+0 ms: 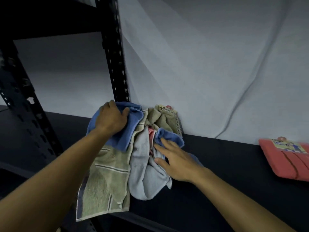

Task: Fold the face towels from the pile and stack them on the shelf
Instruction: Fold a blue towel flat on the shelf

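Observation:
A pile of crumpled face towels lies on the dark table, against the white backdrop. My left hand grips a blue towel at the pile's left top. A green striped towel hangs from the pile over the table's front edge. My right hand rests with straight fingers on a pale blue towel, its fingertips touching another fold of blue cloth. A beige towel with a label sits at the back of the pile. A bit of pink cloth shows in the middle.
A black metal shelf rack stands at the left, its upright post just behind the pile. A folded red towel with a label lies on the table at the far right. White fabric hangs behind the table.

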The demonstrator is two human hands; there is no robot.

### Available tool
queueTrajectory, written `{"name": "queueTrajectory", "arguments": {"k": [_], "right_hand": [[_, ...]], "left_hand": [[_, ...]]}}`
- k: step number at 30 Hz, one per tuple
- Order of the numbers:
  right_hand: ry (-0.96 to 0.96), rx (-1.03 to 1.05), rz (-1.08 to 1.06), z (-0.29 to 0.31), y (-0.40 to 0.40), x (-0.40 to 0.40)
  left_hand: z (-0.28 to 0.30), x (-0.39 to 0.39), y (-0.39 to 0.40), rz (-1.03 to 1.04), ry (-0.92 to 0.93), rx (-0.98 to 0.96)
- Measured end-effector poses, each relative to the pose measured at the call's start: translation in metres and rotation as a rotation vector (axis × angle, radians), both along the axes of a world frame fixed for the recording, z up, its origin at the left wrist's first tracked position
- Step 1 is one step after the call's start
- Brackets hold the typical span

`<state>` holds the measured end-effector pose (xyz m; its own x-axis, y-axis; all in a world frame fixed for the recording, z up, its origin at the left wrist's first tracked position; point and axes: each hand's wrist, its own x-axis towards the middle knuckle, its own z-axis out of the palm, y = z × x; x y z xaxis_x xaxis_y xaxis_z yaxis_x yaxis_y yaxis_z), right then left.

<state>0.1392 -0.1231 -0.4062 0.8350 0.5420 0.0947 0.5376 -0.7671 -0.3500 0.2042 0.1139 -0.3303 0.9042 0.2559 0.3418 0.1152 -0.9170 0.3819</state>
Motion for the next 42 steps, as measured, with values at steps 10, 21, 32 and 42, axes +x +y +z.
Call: {"name": "queueTrajectory", "arguments": {"k": [10, 21, 32, 42], "right_hand": [[0.027, -0.061, -0.015, 0.007, -0.009, -0.005], [0.055, 0.041, -0.007, 0.008, -0.017, 0.000], [-0.004, 0.452, -0.137, 0.022, -0.028, 0.004], [-0.172, 0.933, -0.283, 0.092, -0.093, -0.028]], "left_hand": [[0.015, 0.049, 0.019, -0.027, 0.305, 0.100], [0.049, 0.016, 0.012, 0.068, -0.236, 0.146], [0.131, -0.020, -0.025, -0.215, -0.635, -0.268], [0.119, -0.080, -0.126, -0.658, -0.521, -0.615]]}}
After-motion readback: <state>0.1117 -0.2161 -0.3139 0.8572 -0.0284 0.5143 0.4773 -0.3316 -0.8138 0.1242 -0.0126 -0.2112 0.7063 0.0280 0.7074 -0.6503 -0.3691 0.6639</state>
